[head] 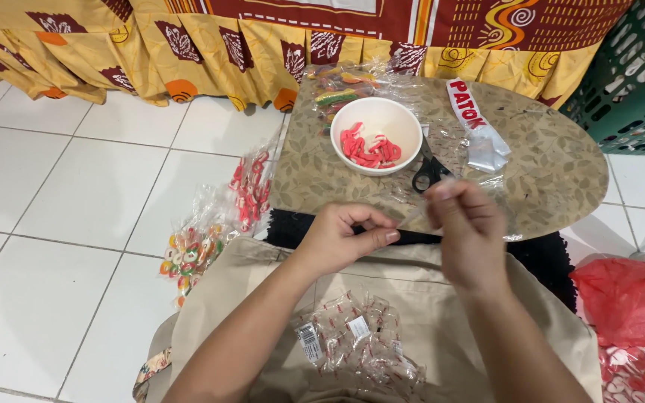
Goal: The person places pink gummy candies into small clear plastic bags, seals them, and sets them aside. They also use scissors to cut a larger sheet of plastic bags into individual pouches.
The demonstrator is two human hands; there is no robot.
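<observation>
**Clear plastic bag pinched between both hands**

Clear plastic bag (pixel 414 214) sits over the near edge of the table (pixel 561 172), held at the top by both hands. Left hand (pixel 341 237) has thumb and fingers closed on its left side; right hand (pixel 466 227) has fingertips pressed together on its right side. Just beyond, on the table, stand a white bowl (pixel 376 112) of red and white candy and black scissors (pixel 428 170). A packet of wrapped candies (pixel 356 339) lies on the lap below.
</observation>
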